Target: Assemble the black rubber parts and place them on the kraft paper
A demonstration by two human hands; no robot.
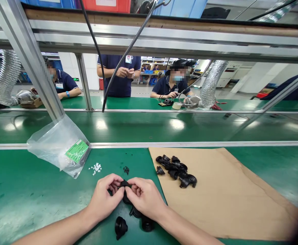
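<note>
We've got one small black part in work, over the near side of the green table, left of the cardboard's left edge. Left hand and right hand both pinch it, thumb against fingers, tips nearly meeting. Can't tell where it ends: more black shows under the fingers.

Doing it well, our read: one hand fixes the part, the other does the fine pressing. Thumbs low so we see the seat; square it up first, then push evenly, no twisting. Work low over the table so a dropped bit doesn't roll.

Just under and nearer us: a loose cup-shaped piece, plus another round black piece by the right wrist. Keep forearms off both.

Beyond the fingertips: tiny black bits, then white bits to their left. Easy to sweep away with a sleeve or knuckle.

Clear bag with a green label lies across the table's far edge, left. Pile of black parts sits near the far-left corner of the cardboard.
</note>
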